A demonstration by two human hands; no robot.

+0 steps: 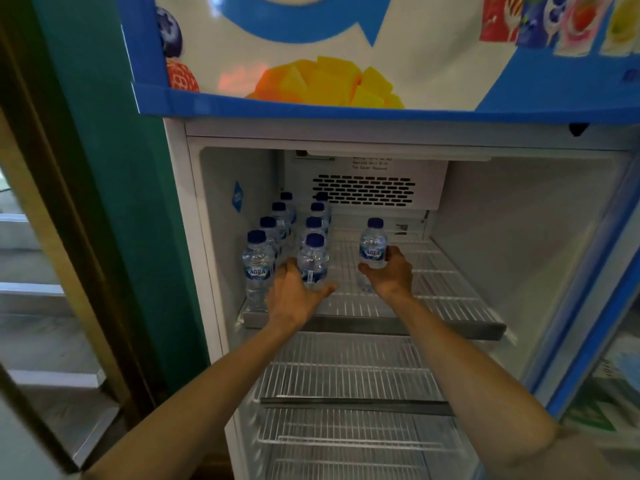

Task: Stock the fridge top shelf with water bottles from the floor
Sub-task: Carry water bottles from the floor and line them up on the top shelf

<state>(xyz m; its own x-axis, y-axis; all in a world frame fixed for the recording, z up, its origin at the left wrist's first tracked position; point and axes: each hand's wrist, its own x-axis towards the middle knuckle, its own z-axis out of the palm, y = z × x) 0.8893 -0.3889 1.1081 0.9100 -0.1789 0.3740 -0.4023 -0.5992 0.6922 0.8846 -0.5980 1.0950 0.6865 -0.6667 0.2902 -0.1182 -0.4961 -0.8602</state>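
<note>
The fridge's top wire shelf (433, 296) carries several small blue-capped water bottles in two rows at its left side. My left hand (294, 292) grips the front bottle of the second row (313, 258), which stands on the shelf. To the right, my right hand (391, 271) holds another water bottle (373, 242) upright by its lower half, over the middle of the shelf. The front bottle of the left row (257, 261) stands next to my left hand.
Lower wire shelves (346, 375) lie below my arms. A vent panel (363, 190) sits on the back wall. The fridge's white walls bound both sides, and the open door frame (588, 341) is at the right. A dark frame and glass stand left.
</note>
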